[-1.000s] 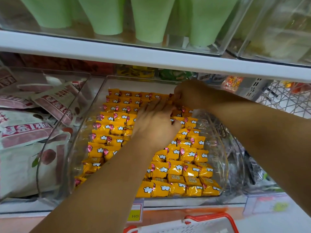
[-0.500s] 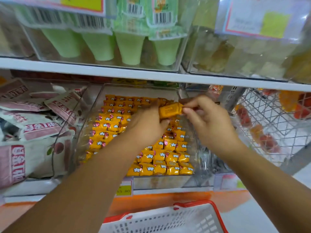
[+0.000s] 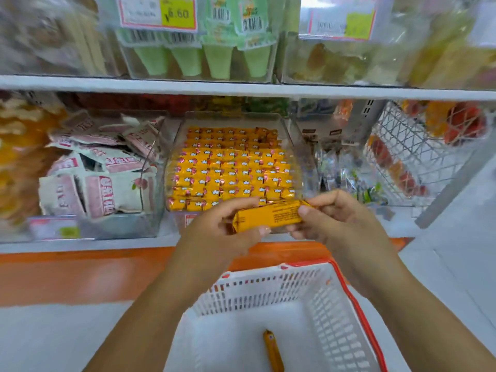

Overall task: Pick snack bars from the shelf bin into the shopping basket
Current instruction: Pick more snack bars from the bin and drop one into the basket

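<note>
A yellow snack bar point(image 3: 268, 216) is held level in front of the shelf edge, printed back side up. My left hand point(image 3: 222, 232) grips its left end and my right hand point(image 3: 330, 221) pinches its right end. Behind them a clear shelf bin point(image 3: 295, 146) holds several rows of the same yellow bars point(image 3: 230, 167). Below my hands stands a white shopping basket point(image 3: 271, 288) with a red rim. One yellow bar point(image 3: 272, 350) lies on its floor.
A clear bin of pink and white packets point(image 3: 107, 167) stands left of the yellow bars. A white wire basket point(image 3: 418, 157) with red and orange packs hangs to the right. The upper shelf point(image 3: 241, 88) carries green cones point(image 3: 204, 60). An orange strip point(image 3: 80, 275) runs below the shelf.
Both hands have drawn the yellow bar out of the bin and down, to above the basket. The view has tilted down and shows more of the basket.
</note>
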Demonstrator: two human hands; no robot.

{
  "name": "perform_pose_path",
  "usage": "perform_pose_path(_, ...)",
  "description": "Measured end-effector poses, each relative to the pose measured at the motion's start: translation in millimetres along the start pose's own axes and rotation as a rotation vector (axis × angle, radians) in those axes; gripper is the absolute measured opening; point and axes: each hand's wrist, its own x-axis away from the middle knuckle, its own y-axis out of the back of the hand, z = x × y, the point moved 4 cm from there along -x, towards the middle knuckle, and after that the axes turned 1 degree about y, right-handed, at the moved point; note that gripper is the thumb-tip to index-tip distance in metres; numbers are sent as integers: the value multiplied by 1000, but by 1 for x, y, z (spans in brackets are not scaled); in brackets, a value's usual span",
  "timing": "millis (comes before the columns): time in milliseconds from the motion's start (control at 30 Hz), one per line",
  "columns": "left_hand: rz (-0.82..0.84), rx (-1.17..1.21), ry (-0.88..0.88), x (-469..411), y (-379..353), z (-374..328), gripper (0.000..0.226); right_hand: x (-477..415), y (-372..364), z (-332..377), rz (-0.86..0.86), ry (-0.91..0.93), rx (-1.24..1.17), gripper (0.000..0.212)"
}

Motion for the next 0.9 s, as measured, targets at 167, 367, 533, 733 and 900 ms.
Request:
perform_pose_path(167,25,345,93,5,14,7,25,2,7,-13,54,-79,-119,23)
perform_pose_path(367,18,379,56,-16,12,6,26,-16,14,-17,17,-76,-85,31)
perform_pose_path(533,84,377,65,-24,14,12,34,-26,12,-24,68,-146,-131,38)
perform_pose_path(733,-19,276,81,-30,19,20,31,-31,13,-31,36,-138,-57,30)
perform_pose_path(900,-130,152,32,-30,13,15,29,-33,11,-31,-62,-37,40,9)
